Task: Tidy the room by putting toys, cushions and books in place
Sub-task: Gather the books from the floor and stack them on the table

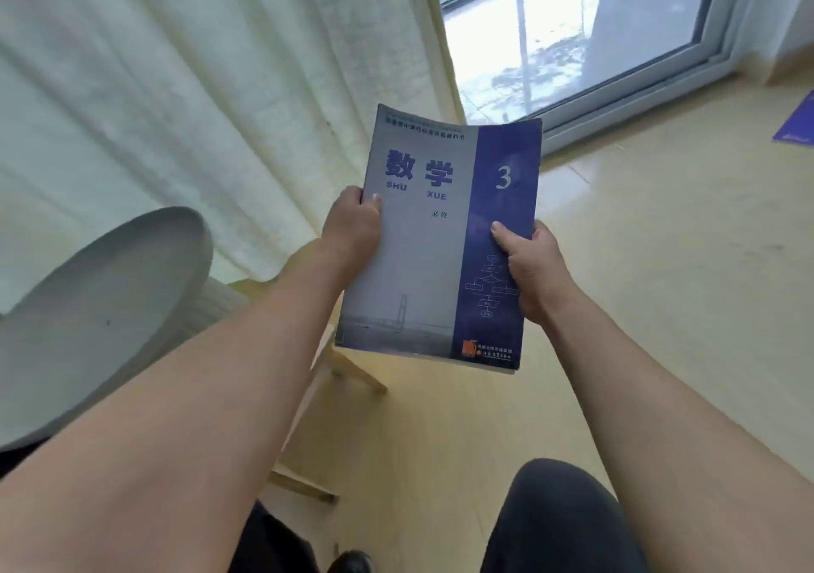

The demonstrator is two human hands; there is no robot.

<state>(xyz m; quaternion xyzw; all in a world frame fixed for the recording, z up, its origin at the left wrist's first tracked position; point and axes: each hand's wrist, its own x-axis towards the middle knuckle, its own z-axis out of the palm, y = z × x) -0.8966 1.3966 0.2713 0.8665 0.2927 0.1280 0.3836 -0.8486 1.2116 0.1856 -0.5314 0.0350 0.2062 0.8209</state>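
A grey and blue textbook (434,259) with a large "3" on its cover is held up in front of me, above the floor. My left hand (352,228) grips its left edge, thumb on the cover. Its right edge is gripped by my right hand (530,273), thumb on the blue band. The fingers under the book are hidden. Another blue book or folder (797,125) lies on the floor at the far right edge.
A round grey table (101,308) with wooden legs (352,370) stands at my left. A pale curtain (198,87) hangs behind it. A glass sliding door (572,35) fills the upper right. Light wooden floor (660,286) spreads to the right. My dark-trousered knee (559,524) is low in view.
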